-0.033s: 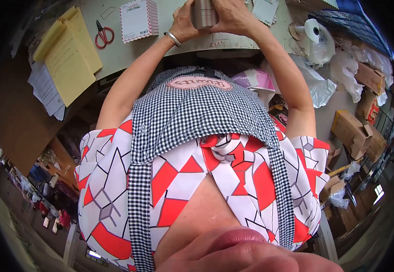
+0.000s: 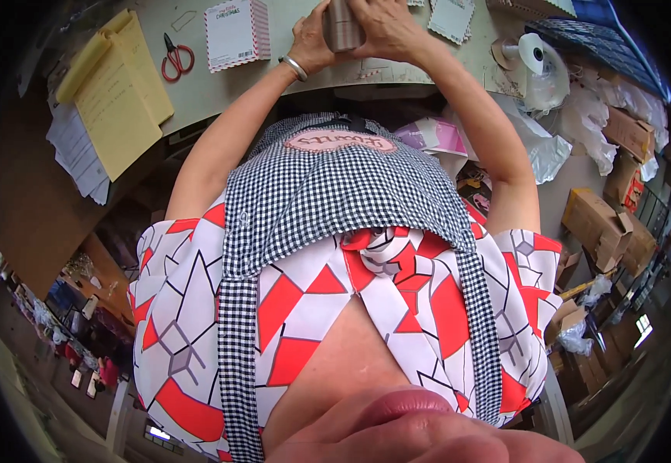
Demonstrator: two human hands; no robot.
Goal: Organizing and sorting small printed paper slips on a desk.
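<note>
Between my two hands stands a brownish-grey stack with fine lines along its side [image 2: 344, 32], perhaps cards, at the top of the view over the table. My left hand [image 2: 312, 42] holds its left side, fingers closed against it. From the right, my right hand [image 2: 388, 29] grips it, with fingers over its upper part and the thumb low along the near end. The far end of the stack is cut off by the picture edge. Left of my hands sits a pile of white printed cards with red-striped edges [image 2: 235, 38].
Red-handled snips [image 2: 177, 60] and yellow paper sheets [image 2: 123, 100] lie to the left on the pale table [image 2: 204, 96]. More white cards [image 2: 451, 19] and a white roll [image 2: 532, 52] are on the right. Beyond the table's right side are plastic bags [image 2: 586, 123] and cardboard boxes [image 2: 598, 224].
My right hand has shifted slightly left, its fingers further over the stack. My left hand has moved a little to the left too; the table items stay put.
</note>
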